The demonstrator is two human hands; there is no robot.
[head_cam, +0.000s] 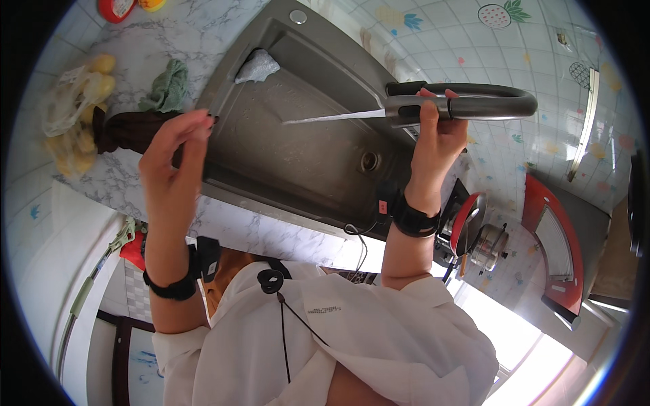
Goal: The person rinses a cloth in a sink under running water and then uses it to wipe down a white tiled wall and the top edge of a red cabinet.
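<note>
My right hand (439, 119) grips the spout head of a dark grey kitchen faucet (492, 101), with fingers around its far side. A stream of water (335, 117) runs from it to the left, into a dark grey sink (304, 152). Raised over the sink's left edge, my left hand (175, 147) has bent fingers drawn close together; no object shows in it. Partly hidden behind that hand, a dark brown bag or cloth (134, 131) lies on the marble-patterned counter. A grey cloth (258, 66) rests in the sink's upper left corner. The drain (370, 161) is uncovered.
A green cloth (170, 86) and a clear plastic bag of yellow fruit (76, 119) are on the left counter. Red and yellow containers (118, 7) stand at the upper left. To the right are a red pan (462, 223), a steel pot (490, 246) and a red range hood (558, 243).
</note>
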